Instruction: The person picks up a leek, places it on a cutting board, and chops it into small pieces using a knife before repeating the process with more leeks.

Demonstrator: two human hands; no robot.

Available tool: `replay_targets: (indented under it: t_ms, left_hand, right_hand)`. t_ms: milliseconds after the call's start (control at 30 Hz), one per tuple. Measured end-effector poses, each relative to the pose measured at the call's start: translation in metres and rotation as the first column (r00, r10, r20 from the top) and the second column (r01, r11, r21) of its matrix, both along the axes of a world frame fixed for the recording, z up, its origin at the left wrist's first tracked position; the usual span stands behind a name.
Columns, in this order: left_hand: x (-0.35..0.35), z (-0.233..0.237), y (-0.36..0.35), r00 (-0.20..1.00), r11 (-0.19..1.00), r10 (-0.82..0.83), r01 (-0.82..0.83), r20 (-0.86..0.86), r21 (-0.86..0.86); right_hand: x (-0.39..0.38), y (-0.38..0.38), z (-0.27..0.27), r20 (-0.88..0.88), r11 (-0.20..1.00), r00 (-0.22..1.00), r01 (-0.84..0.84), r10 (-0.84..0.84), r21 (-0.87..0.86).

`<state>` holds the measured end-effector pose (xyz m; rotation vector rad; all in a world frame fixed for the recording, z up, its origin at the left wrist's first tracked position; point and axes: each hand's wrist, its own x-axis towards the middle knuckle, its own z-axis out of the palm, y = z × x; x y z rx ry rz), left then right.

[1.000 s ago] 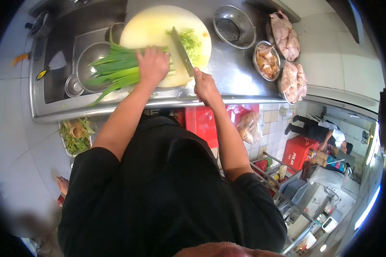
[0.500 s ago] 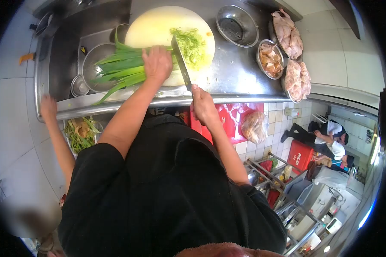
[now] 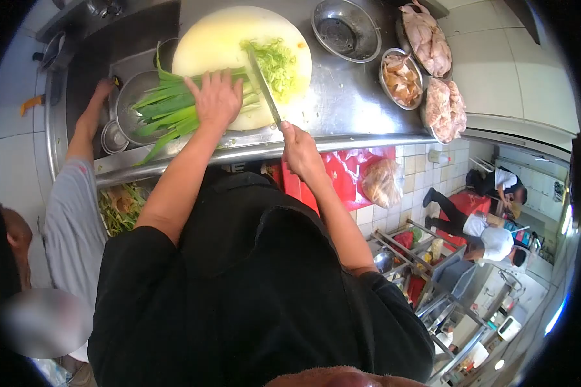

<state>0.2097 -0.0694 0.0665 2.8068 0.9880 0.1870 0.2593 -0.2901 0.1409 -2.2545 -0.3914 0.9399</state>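
My left hand (image 3: pixel 217 102) lies palm down with fingers spread over a bunch of leeks (image 3: pixel 172 106), long green leaves trailing left and pale stems toward the blade. In my right hand (image 3: pixel 301 153) is the handle of a cleaver (image 3: pixel 265 88). Its blade stands on edge on the round pale cutting board (image 3: pixel 203 39), between the stems and a heap of shredded green leek (image 3: pixel 281 64). The leaf ends hang over a metal colander (image 3: pixel 128 97) in the sink.
At left, a co-worker's hand (image 3: pixel 102 89) reaches into the sink beside a small metal pot (image 3: pixel 114 138). Rightward sit a steel bowl (image 3: pixel 346 32), a bowl of meat pieces (image 3: pixel 401 80), and raw poultry (image 3: pixel 426 39). Below the counter edge is a red crate (image 3: pixel 339 177).
My left hand has spread its fingers and shifted slightly left on the leeks. The cleaver's blade has tilted. The co-worker has leaned in, moving a hand from the counter edge into the sink.
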Motion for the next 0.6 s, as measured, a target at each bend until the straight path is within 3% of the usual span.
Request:
replay_targets:
  t_ms: [100,267,300,433,600]
  left_hand:
    - [0.004,-0.003,0.001,1.0,0.999,-0.021,0.02,0.021,0.034]
    - [0.007,-0.01,-0.011,0.995,0.997,-0.051,0.046,0.087,0.054]
    - [0.007,-0.009,-0.015,0.991,0.992,-0.056,0.042,0.121,0.116]
    - [0.011,-0.007,-0.019,0.993,0.995,-0.035,0.024,0.113,0.099]
    - [0.011,-0.007,-0.018,0.987,0.996,-0.023,0.009,0.159,0.086]
  right_hand:
    - [0.014,-0.003,-0.003,-0.038,0.998,0.999,-0.037,0.035,-0.049]
    - [0.027,0.007,0.021,-0.162,0.995,0.983,0.072,-0.082,-0.068]
    - [0.027,0.007,0.015,-0.159,0.996,0.985,0.062,-0.071,-0.066]
    - [0.026,0.0,-0.001,-0.02,1.0,1.0,0.003,-0.003,0.001]
    - [0.005,-0.004,0.037,-0.033,1.0,0.999,0.01,-0.01,0.001]
